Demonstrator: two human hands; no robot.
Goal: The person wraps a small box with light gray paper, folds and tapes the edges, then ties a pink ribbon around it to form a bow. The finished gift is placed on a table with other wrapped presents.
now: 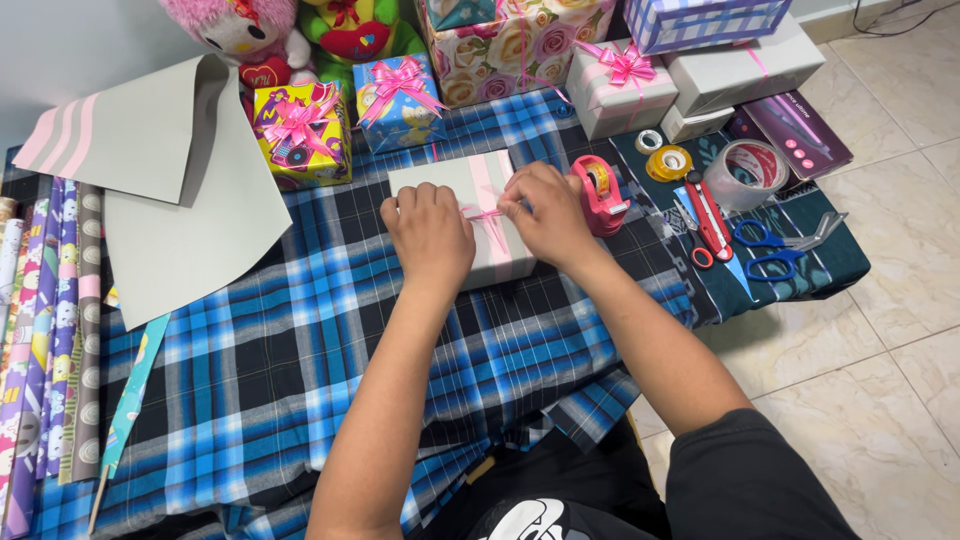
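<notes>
A grey wrapped box [445, 185] with a pale pink band lies on the blue plaid cloth [300, 350] in the middle of the table. A thin pink ribbon [488, 214] crosses its top. My left hand [428, 235] rests on the box's left half, fingers curled, pinching the ribbon. My right hand [545, 215] covers the box's right side and pinches the same ribbon near the pink band. The two hands almost touch over the ribbon.
A pink tape dispenser [600, 190] stands just right of my right hand. Tape rolls [745, 175], a red cutter [708, 220] and blue scissors [770, 250] lie further right. Wrapped gifts with bows [300, 130] line the back. Grey paper sheets [190, 230] and wrapping rolls [50, 330] sit left.
</notes>
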